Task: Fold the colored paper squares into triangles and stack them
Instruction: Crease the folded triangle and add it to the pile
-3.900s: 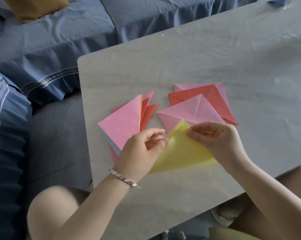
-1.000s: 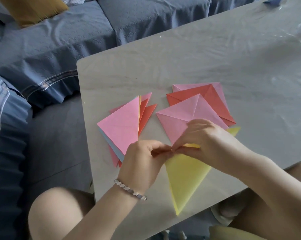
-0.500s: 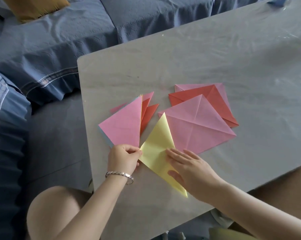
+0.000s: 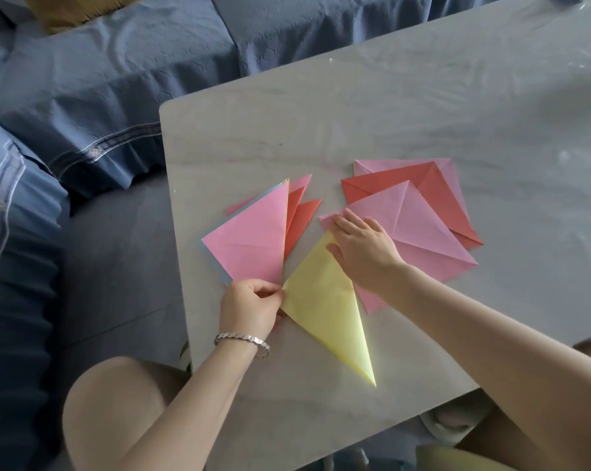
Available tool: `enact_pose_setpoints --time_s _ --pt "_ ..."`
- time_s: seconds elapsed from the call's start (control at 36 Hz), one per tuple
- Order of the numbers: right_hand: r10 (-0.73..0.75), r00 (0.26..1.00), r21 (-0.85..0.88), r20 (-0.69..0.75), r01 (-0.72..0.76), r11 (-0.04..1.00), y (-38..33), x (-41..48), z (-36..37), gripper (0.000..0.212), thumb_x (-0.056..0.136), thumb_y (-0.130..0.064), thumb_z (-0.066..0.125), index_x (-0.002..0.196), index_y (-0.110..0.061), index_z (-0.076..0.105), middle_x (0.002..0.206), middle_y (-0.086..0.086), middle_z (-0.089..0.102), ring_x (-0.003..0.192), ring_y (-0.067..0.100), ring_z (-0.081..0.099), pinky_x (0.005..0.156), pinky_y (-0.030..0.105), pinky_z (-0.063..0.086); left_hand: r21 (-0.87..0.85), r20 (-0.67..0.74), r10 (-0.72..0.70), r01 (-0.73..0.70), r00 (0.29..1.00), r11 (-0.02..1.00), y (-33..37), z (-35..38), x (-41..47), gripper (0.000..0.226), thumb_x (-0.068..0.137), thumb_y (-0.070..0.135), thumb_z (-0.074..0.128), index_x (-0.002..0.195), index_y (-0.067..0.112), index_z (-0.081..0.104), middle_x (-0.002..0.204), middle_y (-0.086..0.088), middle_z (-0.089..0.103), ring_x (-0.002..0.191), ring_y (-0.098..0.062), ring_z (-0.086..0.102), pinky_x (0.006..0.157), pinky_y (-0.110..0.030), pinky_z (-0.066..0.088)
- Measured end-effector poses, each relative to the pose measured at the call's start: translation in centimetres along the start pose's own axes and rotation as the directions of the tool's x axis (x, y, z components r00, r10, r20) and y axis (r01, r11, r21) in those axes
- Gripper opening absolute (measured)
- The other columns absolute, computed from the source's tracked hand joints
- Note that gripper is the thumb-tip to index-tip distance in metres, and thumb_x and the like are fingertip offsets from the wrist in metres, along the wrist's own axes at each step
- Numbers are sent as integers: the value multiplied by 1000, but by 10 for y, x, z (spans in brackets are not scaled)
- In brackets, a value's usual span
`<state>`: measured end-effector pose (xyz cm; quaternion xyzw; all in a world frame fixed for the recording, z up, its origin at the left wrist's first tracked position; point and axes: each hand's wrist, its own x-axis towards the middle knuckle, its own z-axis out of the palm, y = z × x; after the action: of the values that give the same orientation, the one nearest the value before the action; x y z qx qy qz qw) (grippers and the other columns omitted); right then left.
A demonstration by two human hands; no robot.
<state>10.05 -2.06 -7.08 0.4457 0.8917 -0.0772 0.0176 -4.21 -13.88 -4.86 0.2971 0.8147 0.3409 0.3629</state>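
Both hands meet the yellow triangle [image 4: 324, 311]: left hand [image 4: 250, 304] pinches its left corner, right hand [image 4: 362, 248] presses flat, fingers straight, on its top tip. It lies on the desk [image 4: 423, 107] between folded stack [image 4: 253, 243] and creased squares [image 4: 423, 232].

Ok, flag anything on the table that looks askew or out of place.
The stack of folded triangles is fanned, not squared: red-orange and pink tips poke out to the right of its top sheet. The pile of creased squares is splayed too. The yellow triangle lies beside the stack, not on it. Nothing looks torn or spilled.
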Motion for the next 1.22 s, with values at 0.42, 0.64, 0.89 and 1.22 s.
enact_pose_setpoints --time_s 0.42,0.64,0.89,1.22 --pt "-175 982 -52 65 179 983 19 -60 20 96 83 -73 6 129 -3 52 137 10 50 137 22 19 110 41 21 5 -10 33 -33 999 999 -4 2 1 17 76 7 71 64 18 67 65 3 67 51 -17 62 63 -29 54" --pt "-280 953 -66 115 289 955 25 -95 26 94 73 -76 29 131 -4 49 140 7 46 143 15 -6 108 36 13 22 -14 42 -41 999 999 -5 2 0 12 77 7 70 68 15 69 66 3 67 52 -17 62 63 -29 54" --pt "-355 919 -98 172 374 922 21 -112 21 126 52 -94 30 139 -3 33 149 13 28 141 24 6 109 37 11 37 -44 68 -67 997 997 -6 4 -1 20 77 6 69 62 19 66 65 1 67 57 -24 62 59 -30 53" --pt "504 863 443 -33 -440 782 74 -80 -15 54 82 -25 65 133 -19 47 129 13 42 126 28 31 101 38 33 122 -238 349 -329 906 936 36 -45 14 9 84 8 61 80 14 66 76 -2 66 65 -14 60 64 -23 46"
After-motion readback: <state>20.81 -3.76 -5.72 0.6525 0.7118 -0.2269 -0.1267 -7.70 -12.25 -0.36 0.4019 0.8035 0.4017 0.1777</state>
